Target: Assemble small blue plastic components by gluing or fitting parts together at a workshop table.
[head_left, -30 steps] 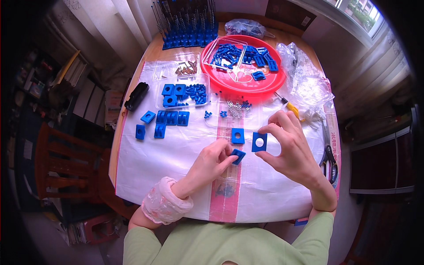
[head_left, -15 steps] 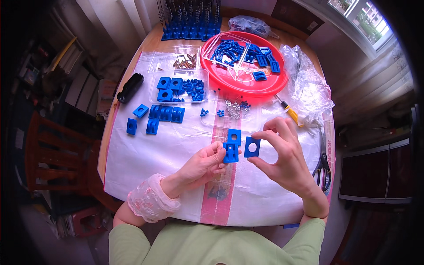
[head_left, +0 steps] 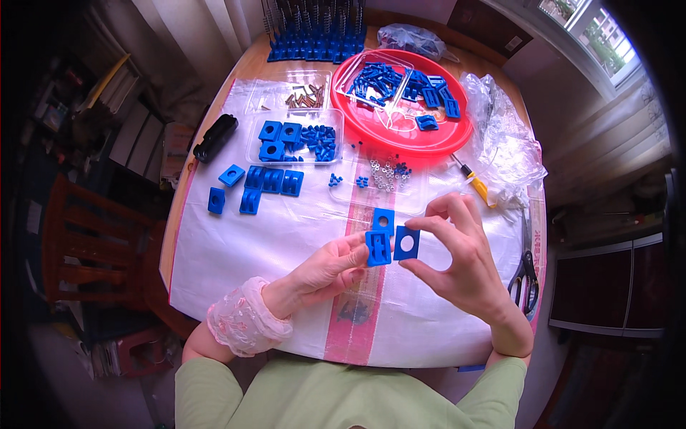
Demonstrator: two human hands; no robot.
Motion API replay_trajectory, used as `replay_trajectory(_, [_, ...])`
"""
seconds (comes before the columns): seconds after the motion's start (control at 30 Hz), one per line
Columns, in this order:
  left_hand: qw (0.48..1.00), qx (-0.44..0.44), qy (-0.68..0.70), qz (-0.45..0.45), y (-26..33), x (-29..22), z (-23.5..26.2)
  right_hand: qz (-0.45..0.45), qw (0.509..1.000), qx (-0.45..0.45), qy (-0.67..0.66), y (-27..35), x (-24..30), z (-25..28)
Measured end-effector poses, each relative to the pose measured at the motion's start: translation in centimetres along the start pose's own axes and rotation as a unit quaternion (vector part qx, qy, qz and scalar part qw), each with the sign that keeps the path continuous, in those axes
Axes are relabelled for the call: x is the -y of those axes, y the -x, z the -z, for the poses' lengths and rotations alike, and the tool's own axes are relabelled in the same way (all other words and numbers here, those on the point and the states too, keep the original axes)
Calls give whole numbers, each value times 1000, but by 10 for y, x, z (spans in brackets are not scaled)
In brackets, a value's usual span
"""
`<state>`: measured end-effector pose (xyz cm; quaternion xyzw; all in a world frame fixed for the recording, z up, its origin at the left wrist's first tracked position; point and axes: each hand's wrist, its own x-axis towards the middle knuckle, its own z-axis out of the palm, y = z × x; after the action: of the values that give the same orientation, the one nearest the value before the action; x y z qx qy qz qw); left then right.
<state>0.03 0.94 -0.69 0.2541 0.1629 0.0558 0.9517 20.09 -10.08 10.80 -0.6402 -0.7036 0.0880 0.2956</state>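
Between thumb and fingers, my left hand (head_left: 330,272) grips a blue slotted plastic block (head_left: 378,248) by its left edge. My right hand (head_left: 459,250) pinches a thin blue square plate with a round hole (head_left: 406,232) at its top and bottom edges. The block and the plate are held side by side with a narrow gap between them. Just behind the block, another blue piece with a round hole (head_left: 384,219) shows; whether it lies on the sheet or touches the block I cannot tell.
Several blue blocks (head_left: 271,180) lie at the left, near a clear box (head_left: 250,151) of blue parts. A red basin (head_left: 341,123) stands behind. White and blue rings (head_left: 389,175), a yellow-handled screwdriver (head_left: 477,186), scissors (head_left: 527,282), a black case (head_left: 216,138) and crumpled plastic (head_left: 504,129) surround the work area.
The slotted block in my left hand has tilted slightly and its face is turned differently. The plate has shifted a little closer to it. The whole view has shifted slightly.
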Motion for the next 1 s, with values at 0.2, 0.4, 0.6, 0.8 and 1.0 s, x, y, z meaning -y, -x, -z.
replay_trajectory(0.2, [998,-16,51,14,-1,8,-4,28,999,10,-34,1,6,-5])
replay_trajectory(0.4, [997,0,73,30,-1,10,-2,32,998,18,-45,2,6,-11])
replay_trajectory(0.6, [998,1,55,38,-2,11,-2,38,999,16,-32,2,5,-14])
replay_trajectory(0.8, [998,3,39,46,-1,9,-6,36,998,35,-41,3,5,-14])
replay_trajectory(1.0, [998,5,37,48,-1,9,-6,37,998,27,-34,3,4,-16])
